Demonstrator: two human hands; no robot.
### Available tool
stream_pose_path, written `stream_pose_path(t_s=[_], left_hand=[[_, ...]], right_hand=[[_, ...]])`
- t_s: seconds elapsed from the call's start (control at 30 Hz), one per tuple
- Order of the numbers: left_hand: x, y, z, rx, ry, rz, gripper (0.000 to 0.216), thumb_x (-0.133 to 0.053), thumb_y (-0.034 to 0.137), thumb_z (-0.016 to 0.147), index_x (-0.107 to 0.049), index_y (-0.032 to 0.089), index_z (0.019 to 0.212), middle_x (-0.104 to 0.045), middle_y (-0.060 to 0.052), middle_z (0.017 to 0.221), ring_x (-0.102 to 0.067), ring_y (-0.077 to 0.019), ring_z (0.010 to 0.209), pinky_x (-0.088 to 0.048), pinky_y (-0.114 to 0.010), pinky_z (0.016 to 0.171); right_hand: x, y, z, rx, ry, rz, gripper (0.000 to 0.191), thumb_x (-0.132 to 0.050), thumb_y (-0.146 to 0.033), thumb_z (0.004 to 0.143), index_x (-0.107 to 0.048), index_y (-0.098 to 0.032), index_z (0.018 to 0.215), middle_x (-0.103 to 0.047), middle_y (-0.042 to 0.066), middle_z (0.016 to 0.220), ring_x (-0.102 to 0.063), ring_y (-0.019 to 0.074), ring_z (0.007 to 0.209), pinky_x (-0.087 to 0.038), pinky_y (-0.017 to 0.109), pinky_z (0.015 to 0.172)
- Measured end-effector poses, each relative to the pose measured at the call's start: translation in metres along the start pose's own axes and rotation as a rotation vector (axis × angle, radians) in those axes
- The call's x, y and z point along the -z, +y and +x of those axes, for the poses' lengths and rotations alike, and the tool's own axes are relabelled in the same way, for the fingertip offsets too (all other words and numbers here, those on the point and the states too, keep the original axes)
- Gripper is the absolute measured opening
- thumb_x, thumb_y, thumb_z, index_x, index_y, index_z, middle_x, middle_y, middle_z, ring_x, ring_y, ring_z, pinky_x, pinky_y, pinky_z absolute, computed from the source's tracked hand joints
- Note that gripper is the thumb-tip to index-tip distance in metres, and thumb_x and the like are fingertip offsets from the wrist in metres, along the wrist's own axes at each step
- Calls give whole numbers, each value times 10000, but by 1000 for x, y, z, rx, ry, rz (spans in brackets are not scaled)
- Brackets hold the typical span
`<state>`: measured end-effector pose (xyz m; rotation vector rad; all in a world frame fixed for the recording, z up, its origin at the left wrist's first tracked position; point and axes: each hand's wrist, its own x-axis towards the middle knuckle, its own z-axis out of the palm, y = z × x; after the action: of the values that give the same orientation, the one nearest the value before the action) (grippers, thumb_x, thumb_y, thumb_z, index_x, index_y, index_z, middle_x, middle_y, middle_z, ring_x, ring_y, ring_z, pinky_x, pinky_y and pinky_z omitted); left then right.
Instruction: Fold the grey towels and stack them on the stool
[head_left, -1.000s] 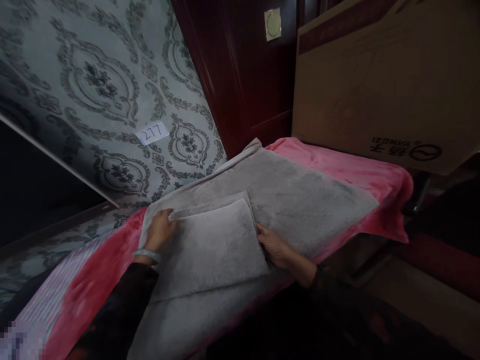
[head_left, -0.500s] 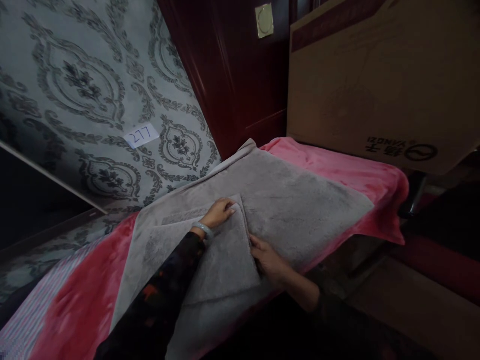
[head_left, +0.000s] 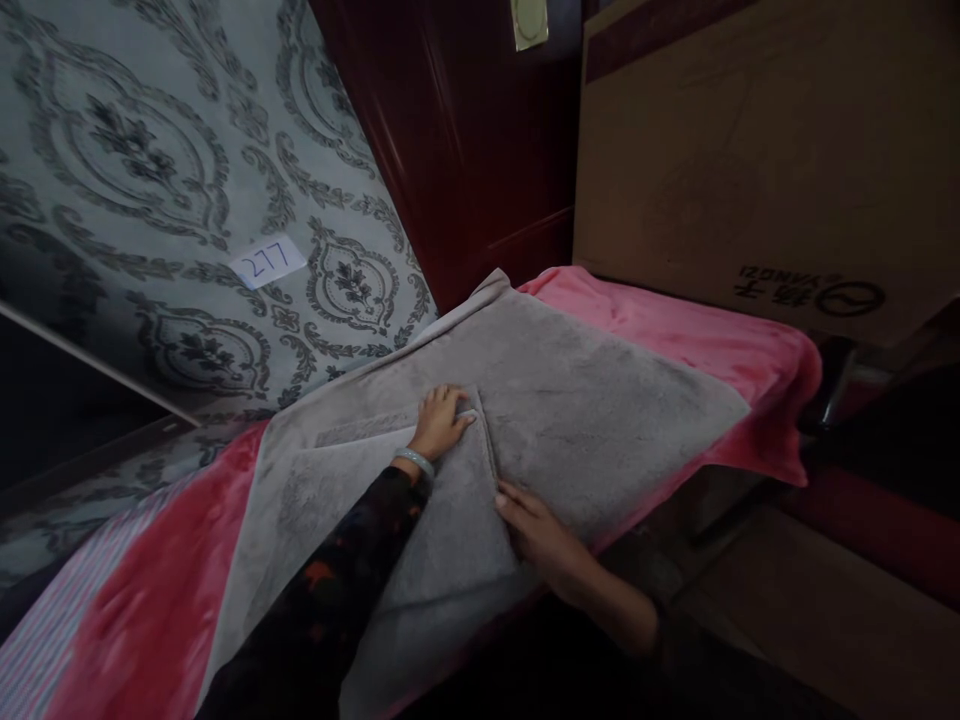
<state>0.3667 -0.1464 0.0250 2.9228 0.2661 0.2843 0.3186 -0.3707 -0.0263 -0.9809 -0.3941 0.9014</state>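
Observation:
A grey plush towel [head_left: 600, 390] lies spread over a pink blanket [head_left: 675, 330] on a bed. A folded flap of the towel [head_left: 450, 520] lies on top near me. My left hand [head_left: 441, 420] rests on the flap's far right corner, fingers curled and pressed on the fabric. My right hand [head_left: 536, 530] lies at the flap's right edge with its fingertips tucked at the fold, holding it.
A patterned wall [head_left: 187, 180] with a label reading 277 [head_left: 268, 262] stands at the left. A dark red wooden door [head_left: 465, 150] is behind the bed. A large cardboard box [head_left: 765, 150] leans at the right. The bed's right edge drops to the floor [head_left: 825, 600].
My left hand slid from the flap's far left corner across to its far right corner. My right hand stayed at the right edge. The view shifted slightly.

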Motion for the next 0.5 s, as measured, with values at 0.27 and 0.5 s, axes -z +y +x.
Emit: stream_pose_path(t_s=[0.27, 0.5], left_hand=[[16, -18, 33, -12, -269, -44, 777, -734, 447, 748, -470, 151, 1416, -512, -165, 1454, -454, -324, 1356, -350, -435, 1127], [30, -9, 60, -40, -413, -52, 393, -818, 407, 611, -706, 197, 923, -737, -19, 919, -675, -223, 898, -507, -282, 798]], right_hand=[[17, 21, -18, 318, 135, -516, 660, -610, -344, 822, -487, -230, 1461, -548, 111, 1407, -523, 261, 1268, -371, 479, 1126], [24, 24, -17, 271, 201, -586, 725, -594, -380, 834, -415, -187, 1510, -607, 139, 1327, -591, 284, 1179, -491, 476, 1011]])
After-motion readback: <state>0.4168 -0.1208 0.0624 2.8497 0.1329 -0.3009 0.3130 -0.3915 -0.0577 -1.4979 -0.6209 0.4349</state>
